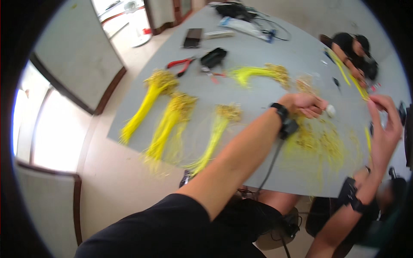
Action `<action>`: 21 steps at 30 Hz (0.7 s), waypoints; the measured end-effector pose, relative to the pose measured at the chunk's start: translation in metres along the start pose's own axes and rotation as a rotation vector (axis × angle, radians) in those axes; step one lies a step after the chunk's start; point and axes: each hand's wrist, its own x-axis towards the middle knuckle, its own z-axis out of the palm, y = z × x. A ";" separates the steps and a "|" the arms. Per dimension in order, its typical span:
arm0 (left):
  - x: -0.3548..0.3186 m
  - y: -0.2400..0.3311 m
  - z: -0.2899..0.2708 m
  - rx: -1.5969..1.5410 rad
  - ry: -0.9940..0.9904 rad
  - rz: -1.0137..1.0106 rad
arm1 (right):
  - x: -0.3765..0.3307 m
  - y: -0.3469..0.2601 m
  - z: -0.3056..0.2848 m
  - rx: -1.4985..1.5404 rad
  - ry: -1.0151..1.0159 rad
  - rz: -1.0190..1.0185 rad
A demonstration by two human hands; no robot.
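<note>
Now the left hand (306, 105) reaches out over the desk (258, 92), fingers curled narrow on a small white piece (330, 111), right above the loose yellow wires (320, 139). The right hand (383, 124) is raised just beside it, pinching a wire strand. Looks like sorting; bundles (172, 116) lie leftward.

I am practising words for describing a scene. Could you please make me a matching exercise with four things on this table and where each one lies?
Things:
1. red-handled pliers
2. dark phone
3. left hand
4. right hand

Places:
A. far part of the table, flat, beyond the pliers
B. raised at the right edge of the view
C. between two yellow bundles and a black object
D. over loose yellow strands, beside a small white object

Pairs: 1-C, 2-A, 3-D, 4-B
</note>
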 end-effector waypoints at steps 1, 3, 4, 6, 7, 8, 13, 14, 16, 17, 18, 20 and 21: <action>-0.001 0.001 -0.001 -0.004 -0.055 0.011 | 0.005 -0.018 -0.001 -0.018 -0.011 -0.060; 0.000 0.003 0.000 0.046 -0.062 0.041 | 0.014 -0.053 0.002 0.090 -0.077 -0.126; -0.002 0.003 0.002 0.138 -0.093 0.067 | 0.018 -0.071 0.004 0.134 -0.127 -0.189; -0.007 0.001 0.008 0.180 0.051 0.068 | 0.023 -0.106 0.009 0.127 -0.209 -0.335; -0.006 0.000 0.013 0.252 0.194 0.067 | 0.024 -0.123 0.012 0.140 -0.244 -0.392; -0.008 -0.002 0.018 0.198 0.303 0.073 | 0.025 -0.138 0.016 0.169 -0.281 -0.444; -0.019 -0.013 0.035 0.236 0.344 0.100 | 0.026 -0.201 0.047 0.352 -0.429 -0.644; -0.022 -0.015 0.035 0.223 0.348 0.105 | 0.026 -0.210 0.052 0.392 -0.454 -0.672; -0.025 -0.016 0.035 0.202 0.355 0.111 | 0.025 -0.227 0.061 0.469 -0.495 -0.718; -0.027 -0.017 0.035 0.193 0.357 0.114 | 0.024 -0.234 0.064 0.506 -0.518 -0.736; -0.027 -0.017 0.035 0.185 0.356 0.119 | 0.023 -0.240 0.067 0.544 -0.539 -0.750; -0.029 -0.018 0.034 0.170 0.356 0.126 | 0.022 -0.251 0.071 0.620 -0.575 -0.772; -0.030 -0.018 0.034 0.162 0.360 0.127 | 0.022 -0.256 0.072 0.662 -0.593 -0.776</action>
